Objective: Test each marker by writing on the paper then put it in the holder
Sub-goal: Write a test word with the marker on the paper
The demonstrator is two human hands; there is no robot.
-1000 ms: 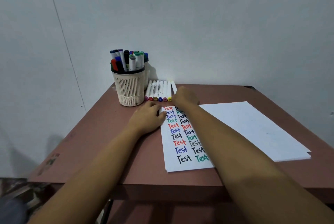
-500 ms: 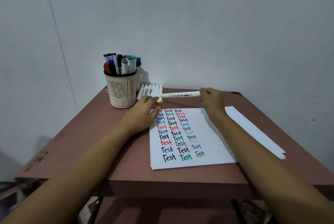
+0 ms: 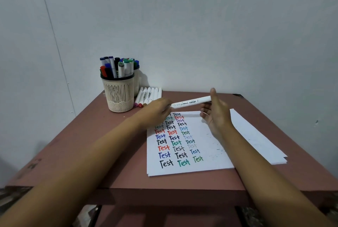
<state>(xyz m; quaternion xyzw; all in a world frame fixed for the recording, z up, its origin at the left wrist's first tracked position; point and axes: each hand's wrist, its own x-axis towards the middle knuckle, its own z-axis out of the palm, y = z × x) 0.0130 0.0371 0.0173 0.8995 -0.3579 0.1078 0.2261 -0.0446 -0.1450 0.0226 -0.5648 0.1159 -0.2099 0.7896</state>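
Observation:
A white marker [image 3: 191, 102] lies level in the air above the top of the paper [image 3: 206, 153]. My right hand [image 3: 215, 111] holds its right end between thumb and fingers. My left hand [image 3: 157, 111] grips its left end, where the cap is. The paper carries three columns of the word "Test" in several colours. A cream ribbed holder [image 3: 119, 95] full of markers stands at the table's back left. Several white markers [image 3: 149, 96] lie in a row just right of the holder.
More blank sheets [image 3: 256, 139] lie under and to the right of the written sheet. The brown table [image 3: 91, 150] stands against a pale wall, with its front edge close to me. A second holder hides behind the first.
My right hand lifted one marker off the row and carried it right and up. My left hand left the paper's corner and took hold of the marker's left end.

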